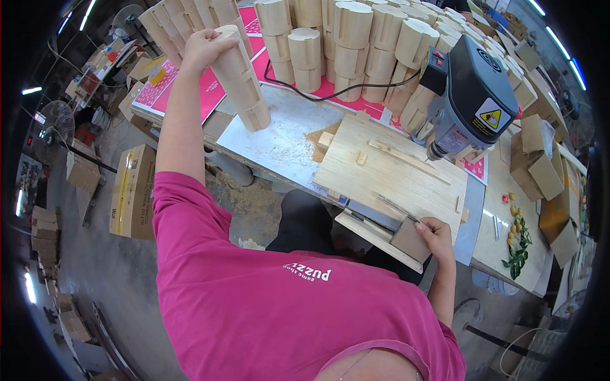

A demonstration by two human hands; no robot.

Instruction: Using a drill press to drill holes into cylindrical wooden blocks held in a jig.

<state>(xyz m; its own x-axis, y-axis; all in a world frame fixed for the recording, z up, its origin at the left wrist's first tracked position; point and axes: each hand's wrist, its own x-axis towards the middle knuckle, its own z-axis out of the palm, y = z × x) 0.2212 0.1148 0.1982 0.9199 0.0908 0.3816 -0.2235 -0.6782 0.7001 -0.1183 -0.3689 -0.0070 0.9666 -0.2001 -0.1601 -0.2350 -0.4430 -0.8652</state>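
Note:
My left hand (206, 49) grips the top of a tall stack of pale wooden blocks (243, 86) with grooved sides. The stack leans a little, and its lower end rests on the white work surface (238, 141). At the near edge, my right hand (437, 238) holds a flat brown block (412, 241), thumb on top and the other fingers partly hidden. That block sits against the near side of a wooden board (362, 155) fitted with thin strips. A drill press head (473, 95) with its chuck hangs over the board's far right part.
Many wooden block stacks (352, 32) crowd the back on pink printed sheets (213, 89). A black cable (324, 98) runs before them. Sawdust (316, 143) lies beside the board. Cartons (537, 159) and a leafy sprig (520, 251) are at right; a carton (132, 190) stands on the left floor.

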